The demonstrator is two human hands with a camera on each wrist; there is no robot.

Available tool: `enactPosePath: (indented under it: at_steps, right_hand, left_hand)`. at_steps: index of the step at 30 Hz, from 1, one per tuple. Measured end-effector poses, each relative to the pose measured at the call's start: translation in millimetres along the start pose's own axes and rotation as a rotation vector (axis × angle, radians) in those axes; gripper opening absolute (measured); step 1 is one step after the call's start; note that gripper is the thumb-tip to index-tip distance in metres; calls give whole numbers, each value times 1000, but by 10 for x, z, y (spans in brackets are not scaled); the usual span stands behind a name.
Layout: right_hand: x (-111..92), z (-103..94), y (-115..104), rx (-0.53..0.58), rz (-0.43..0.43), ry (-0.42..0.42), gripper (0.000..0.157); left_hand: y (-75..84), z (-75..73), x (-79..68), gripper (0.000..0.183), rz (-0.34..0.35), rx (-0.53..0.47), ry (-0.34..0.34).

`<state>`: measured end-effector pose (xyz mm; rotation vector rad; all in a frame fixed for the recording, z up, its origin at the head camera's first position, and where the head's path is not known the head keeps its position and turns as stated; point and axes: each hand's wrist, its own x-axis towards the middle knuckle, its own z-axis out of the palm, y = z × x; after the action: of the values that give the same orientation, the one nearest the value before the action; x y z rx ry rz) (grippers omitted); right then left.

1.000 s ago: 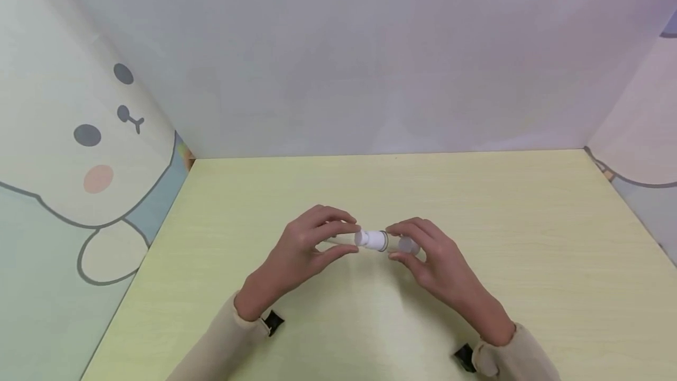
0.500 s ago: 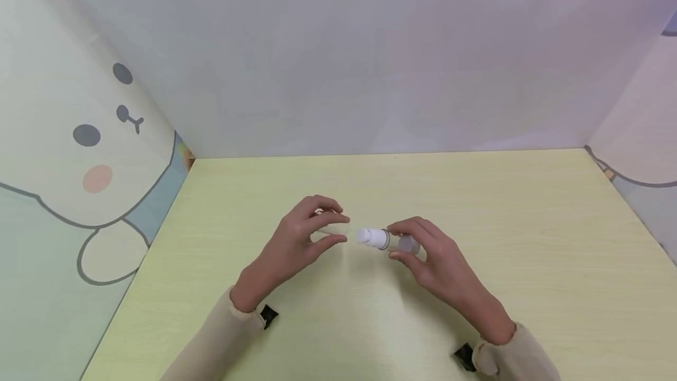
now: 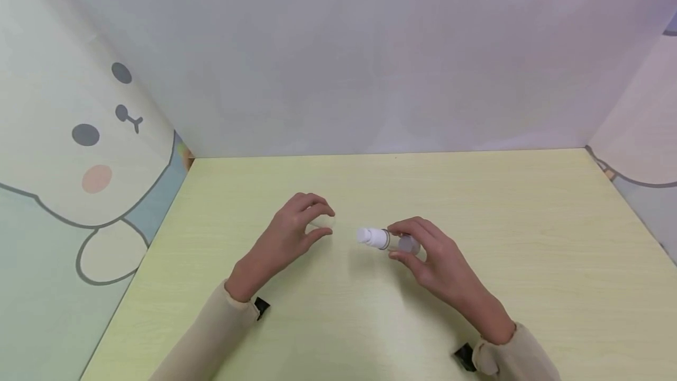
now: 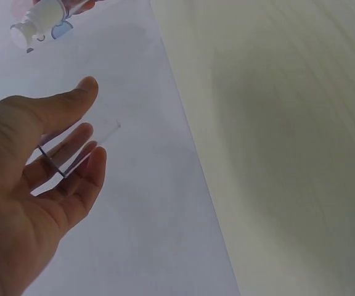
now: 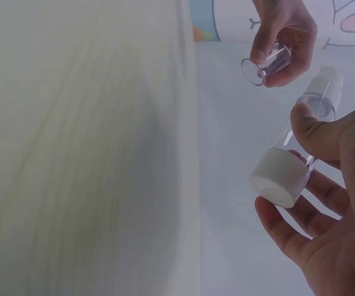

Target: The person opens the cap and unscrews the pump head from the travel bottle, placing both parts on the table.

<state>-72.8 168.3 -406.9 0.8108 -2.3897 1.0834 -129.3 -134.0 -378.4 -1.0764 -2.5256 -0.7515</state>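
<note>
My right hand grips a clear pump bottle by its transparent body. The bottle lies nearly level above the table, its white pump head pointing left and its white base toward my palm. My left hand pinches a clear, hollow cap between thumb and fingers, its round open end facing the bottle. In the left wrist view the see-through cap shows mostly as thin edges and reflections. A gap separates the cap from the pump head.
Both hands are over a pale wood-grain table. A plain light wall panel rises behind it, and a cartoon-printed panel stands along the left side. Each sleeve has a small black piece at the cuff.
The left hand has drawn the clear cap off the pump end and moved it left and slightly away from me. The right hand with the bottle has stayed nearly still.
</note>
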Motion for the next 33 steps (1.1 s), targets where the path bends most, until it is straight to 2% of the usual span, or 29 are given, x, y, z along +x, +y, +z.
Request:
enactPosePath:
  at_steps: [5, 15, 25, 30, 33]
  right_hand:
    - [-1, 2, 8, -3, -1, -3, 55]
    - [-2, -18, -4, -5, 44, -49, 47]
    - [-2, -26, -20, -13, 48, -70, 46]
    - [-1, -15, -18, -21, 32, -54, 48]
    - [1, -13, -23, -21, 26, -47, 50]
  left_hand:
    - [-32, -20, -23, 26, -28, 77, -67]
    - [-164, -9, -81, 26, -14, 312, -98]
    - [-327, 27, -126, 27, -18, 418, -131]
    - [-379, 34, -146, 29, -54, 466, -165]
    - [-401, 34, -163, 31, -73, 529, -181]
